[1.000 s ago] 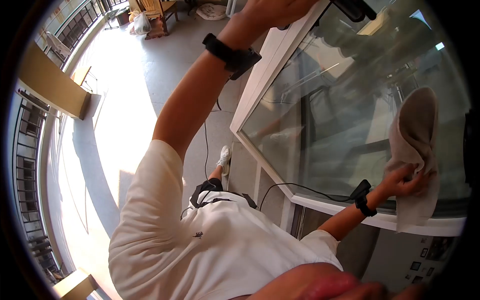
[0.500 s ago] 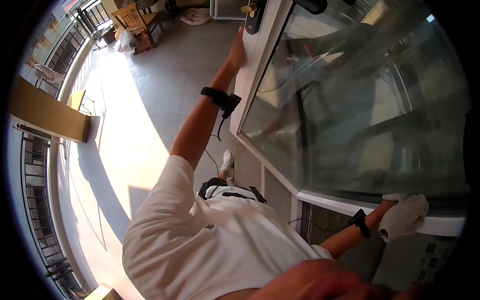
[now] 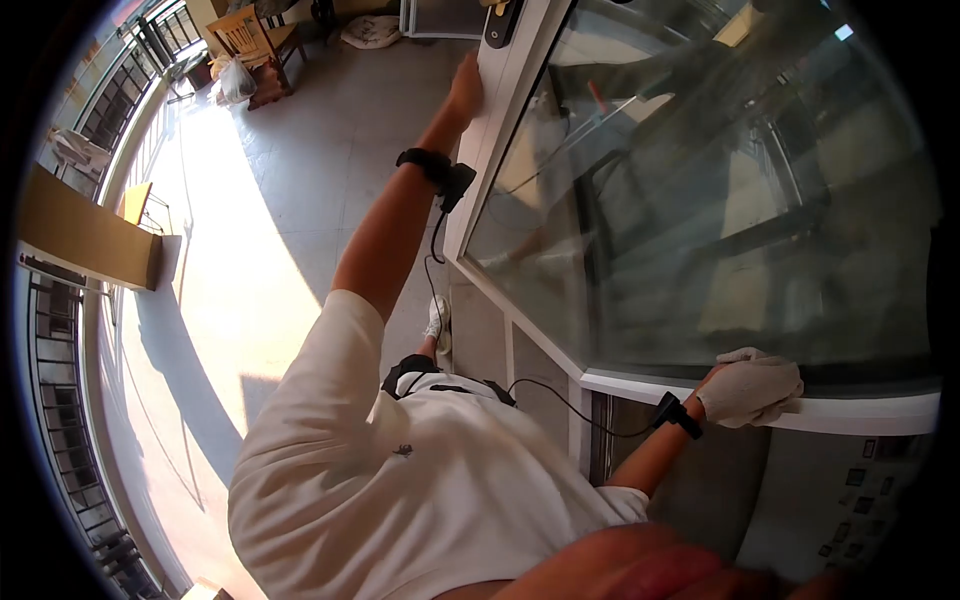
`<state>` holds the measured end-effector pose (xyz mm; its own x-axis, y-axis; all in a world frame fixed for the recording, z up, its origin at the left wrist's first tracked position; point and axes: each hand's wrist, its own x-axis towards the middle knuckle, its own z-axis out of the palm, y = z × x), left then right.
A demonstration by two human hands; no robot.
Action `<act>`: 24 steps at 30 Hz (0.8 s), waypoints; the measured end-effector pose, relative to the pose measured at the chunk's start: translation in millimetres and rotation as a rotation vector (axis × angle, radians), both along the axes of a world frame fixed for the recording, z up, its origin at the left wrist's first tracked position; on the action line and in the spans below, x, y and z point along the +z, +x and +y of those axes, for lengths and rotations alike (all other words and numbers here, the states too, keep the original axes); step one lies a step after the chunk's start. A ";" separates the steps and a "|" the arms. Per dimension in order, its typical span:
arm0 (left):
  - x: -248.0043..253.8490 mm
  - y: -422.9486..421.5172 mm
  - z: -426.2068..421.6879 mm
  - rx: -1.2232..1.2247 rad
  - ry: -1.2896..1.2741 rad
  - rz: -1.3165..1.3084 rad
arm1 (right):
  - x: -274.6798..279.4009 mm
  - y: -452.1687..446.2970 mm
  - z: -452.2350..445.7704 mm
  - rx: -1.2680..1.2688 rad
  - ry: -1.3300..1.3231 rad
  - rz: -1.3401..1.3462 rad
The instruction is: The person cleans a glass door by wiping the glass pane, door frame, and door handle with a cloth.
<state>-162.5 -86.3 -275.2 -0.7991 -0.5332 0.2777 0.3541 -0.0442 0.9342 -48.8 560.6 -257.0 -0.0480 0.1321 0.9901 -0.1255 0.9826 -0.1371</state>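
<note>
My left hand (image 3: pixel 466 92) is at the edge of a white-framed glass door (image 3: pixel 503 120), just below its dark lock plate with a brass handle. It grips the frame edge, with part of the fingers hidden. My right hand is covered by a pale cloth (image 3: pixel 752 388) and pressed at the door's bottom rail (image 3: pixel 630 385), where the frame meets the glass. The cloth is bunched around the fingers. A black strap with a small device and cable sits on each wrist.
A tiled floor (image 3: pixel 350 165) stretches left of the door, with a bright sunlit patch. A wooden chair (image 3: pixel 245 38) and a white plastic bag (image 3: pixel 236 82) are at the far end. Railings (image 3: pixel 60 370) and a yellow-brown pillar (image 3: pixel 90 230) line the left side.
My right hand has slid left along the bottom rail with the cloth, which now lies more over the rail and glass. My left hand stays on the frame edge. The view has shifted slightly.
</note>
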 end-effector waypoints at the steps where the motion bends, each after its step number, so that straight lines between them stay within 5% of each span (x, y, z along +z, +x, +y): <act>1: 6.3 10.3 6.5 -0.016 0.074 0.005 | 5.7 -1.4 -4.6 0.016 0.018 0.017; 6: 31.4 70.6 26.8 -0.014 0.195 0.020 | 64.3 9.5 -42.7 0.048 0.165 0.104; 11: -5.0 81.2 0.9 0.000 0.093 0.133 | 121.8 12.9 -117.1 0.073 0.251 -0.055; 17: 8.8 165.2 24.8 0.333 -0.304 0.030 | 137.4 23.1 -240.6 0.330 0.366 0.102; 24: 20.6 230.3 54.2 0.612 -0.559 0.023 | 83.6 89.9 -333.6 0.567 0.495 -0.143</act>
<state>67.9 -32.2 -254.6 -0.4037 -0.6503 0.6435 0.1836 0.6315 0.7533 41.2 227.0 -173.4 -0.1078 -0.4085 0.9064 -0.6425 0.7243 0.2500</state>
